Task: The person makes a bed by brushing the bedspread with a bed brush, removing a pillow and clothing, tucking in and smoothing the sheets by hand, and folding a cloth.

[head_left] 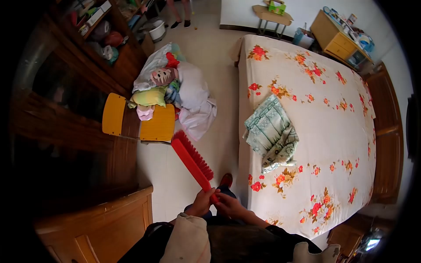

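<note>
A red bed brush [192, 160] with red bristles points up and to the left in front of me, over the floor. My left hand [201, 203] is closed around its handle. My right hand [231, 206] is closed at the lower end of the same handle, beside the left one. To the right is a bed with a white sheet [326, 136] patterned in red and orange flowers. On its near side lies a crumpled green and white patterned cloth [272, 133].
A yellow chair [158, 125] on the left carries a heap of bedding and a yellow-green pillow [149, 97]. A dark wooden cabinet [66, 144] lines the left wall. Another person's legs [179, 11] show at the top, near a white bucket [157, 30].
</note>
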`<state>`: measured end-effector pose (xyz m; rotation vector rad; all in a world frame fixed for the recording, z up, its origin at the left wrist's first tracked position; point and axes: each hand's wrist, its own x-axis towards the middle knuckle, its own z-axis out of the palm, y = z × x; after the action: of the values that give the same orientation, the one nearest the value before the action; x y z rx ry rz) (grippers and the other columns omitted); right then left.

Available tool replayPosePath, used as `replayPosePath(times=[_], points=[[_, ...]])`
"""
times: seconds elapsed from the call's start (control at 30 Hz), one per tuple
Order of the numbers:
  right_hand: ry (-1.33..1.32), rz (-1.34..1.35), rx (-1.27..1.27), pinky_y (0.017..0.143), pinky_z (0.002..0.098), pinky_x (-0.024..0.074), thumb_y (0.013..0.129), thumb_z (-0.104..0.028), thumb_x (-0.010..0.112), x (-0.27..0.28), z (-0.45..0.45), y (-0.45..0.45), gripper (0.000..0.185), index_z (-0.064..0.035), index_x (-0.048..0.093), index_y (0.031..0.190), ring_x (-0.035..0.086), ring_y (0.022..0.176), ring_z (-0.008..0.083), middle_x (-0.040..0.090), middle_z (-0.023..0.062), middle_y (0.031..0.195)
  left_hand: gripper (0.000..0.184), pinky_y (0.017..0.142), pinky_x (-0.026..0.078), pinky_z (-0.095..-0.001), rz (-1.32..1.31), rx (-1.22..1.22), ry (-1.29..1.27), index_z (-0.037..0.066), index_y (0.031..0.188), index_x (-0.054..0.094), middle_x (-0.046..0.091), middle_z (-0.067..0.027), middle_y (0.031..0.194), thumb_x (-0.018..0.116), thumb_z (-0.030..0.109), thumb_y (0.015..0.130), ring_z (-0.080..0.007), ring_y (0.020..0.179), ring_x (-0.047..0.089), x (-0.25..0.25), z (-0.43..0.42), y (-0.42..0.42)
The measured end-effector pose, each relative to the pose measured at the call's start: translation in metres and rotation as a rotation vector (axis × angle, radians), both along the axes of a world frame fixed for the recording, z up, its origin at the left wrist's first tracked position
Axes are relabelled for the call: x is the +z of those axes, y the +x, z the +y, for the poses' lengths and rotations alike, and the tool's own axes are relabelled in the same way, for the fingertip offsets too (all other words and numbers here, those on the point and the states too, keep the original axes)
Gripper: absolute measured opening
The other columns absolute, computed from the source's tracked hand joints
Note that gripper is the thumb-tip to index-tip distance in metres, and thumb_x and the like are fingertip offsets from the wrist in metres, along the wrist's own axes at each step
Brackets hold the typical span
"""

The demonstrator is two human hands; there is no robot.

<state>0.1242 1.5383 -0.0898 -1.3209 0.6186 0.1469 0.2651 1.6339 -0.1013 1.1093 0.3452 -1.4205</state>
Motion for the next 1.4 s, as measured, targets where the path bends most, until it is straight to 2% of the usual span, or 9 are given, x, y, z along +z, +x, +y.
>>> replayPosePath(times=[0.13,0.3,0.5,0.63,0.7,0.9,1.07,1.2,1.4], points=[[-0.370,0.348,-0.938,0.069,0.0283,0.0469,0.090,-0.024,0.059,-0.063,-0.147,-0.056,0.044,0.0014,0.047,0.123,0.058,0.084,0.0162,0.060,0.0116,0.100,0.025,0.071,0.052,-0.0373,-0.116,0.180,0.068,0.004,0.110,0.044,0.059,-0.0113,0.093,0.053,0.018,0.092,-0.0215,0.078,0.060,0.005,-0.034,0.047],[-0.529,0.868,-1.127,0.095,0.0389,0.0434,0.066,-0.057,0.075,-0.135,-0.279,-0.130,0.117,0.0151,0.015,0.137,0.043,0.122,0.0372,0.035,0.0302,0.137,0.019,0.053,0.048,-0.0301,-0.242,0.336,0.186,0.008,0.097,0.047,0.052,-0.0042,0.072,0.059,0.021,0.089,-0.0144,0.057,0.052,-0.004,-0.042,0.127],[-0.302,0.875,-1.339,0.073,0.0431,0.0544,0.066,-0.049,0.078,-0.172,-0.294,-0.091,0.109,0.0125,0.021,0.135,0.055,0.106,0.0346,0.048,0.0256,0.124,0.018,0.048,0.046,-0.0284,-0.353,0.218,0.335,0.007,0.091,0.048,0.051,-0.0027,0.067,0.062,0.018,0.086,-0.0128,0.052,0.050,-0.033,-0.015,0.244],[-0.043,0.612,-1.703,0.066,0.0435,0.0552,0.069,-0.023,0.073,-0.173,-0.275,-0.097,0.067,0.0124,0.043,0.117,0.062,0.086,0.0324,0.058,0.0226,0.105,0.017,0.046,0.045,-0.0266,-0.516,0.010,0.524,0.006,0.089,0.048,0.051,-0.0031,0.067,0.062,0.016,0.085,-0.0122,0.050,0.050,-0.027,-0.005,0.313],[0.038,0.650,-1.793,0.065,0.0414,0.0548,0.068,-0.008,0.065,-0.154,-0.265,-0.073,0.040,0.0121,0.055,0.102,0.064,0.080,0.0309,0.061,0.0226,0.098,0.017,0.047,0.046,-0.0265,-0.528,-0.040,0.547,0.005,0.090,0.049,0.052,-0.0034,0.068,0.062,0.015,0.085,-0.0122,0.051,0.050,-0.019,-0.002,0.341],[-0.242,0.597,-1.907,0.066,0.0365,0.0544,0.072,-0.009,0.063,-0.101,-0.238,-0.049,0.041,0.0092,0.056,0.108,0.064,0.079,0.0280,0.063,0.0177,0.095,0.024,0.047,0.047,-0.0283,-0.738,-0.415,0.612,0.001,0.092,0.052,0.056,-0.0060,0.070,0.066,0.015,0.080,-0.0146,0.054,0.055,-0.010,-0.004,0.403],[-0.252,-0.009,-1.859,0.075,0.0347,0.0525,0.076,-0.005,0.056,0.021,-0.186,0.002,0.039,0.0068,0.054,0.113,0.063,0.084,0.0248,0.063,0.0146,0.100,0.024,0.053,0.049,-0.0360,-0.926,-0.609,0.583,-0.001,0.097,0.054,0.059,-0.0129,0.073,0.059,0.005,0.074,-0.0245,0.058,0.059,-0.026,-0.036,0.460],[-0.276,-0.088,-1.730,0.081,0.0338,0.0504,0.076,-0.005,0.053,0.119,-0.162,0.049,0.040,0.0086,0.052,0.114,0.062,0.089,0.0242,0.062,0.0151,0.101,0.035,0.078,0.045,-0.0435,-1.733,-0.518,0.539,-0.003,0.106,0.053,0.058,-0.0272,0.096,0.052,-0.002,0.071,-0.0445,0.091,0.055,-0.019,-0.069,0.497],[-0.463,-0.023,-1.672,0.081,0.0311,0.0502,0.075,-0.009,0.054,0.190,-0.165,0.078,0.043,0.0083,0.052,0.115,0.062,0.089,0.0224,0.063,0.0145,0.103,0.042,0.093,0.037,-0.0452,-1.866,-0.658,0.472,-0.002,0.122,0.044,0.048,-0.0264,0.115,0.054,0.004,0.082,-0.0430,0.111,0.043,-0.048,-0.097,0.570]])
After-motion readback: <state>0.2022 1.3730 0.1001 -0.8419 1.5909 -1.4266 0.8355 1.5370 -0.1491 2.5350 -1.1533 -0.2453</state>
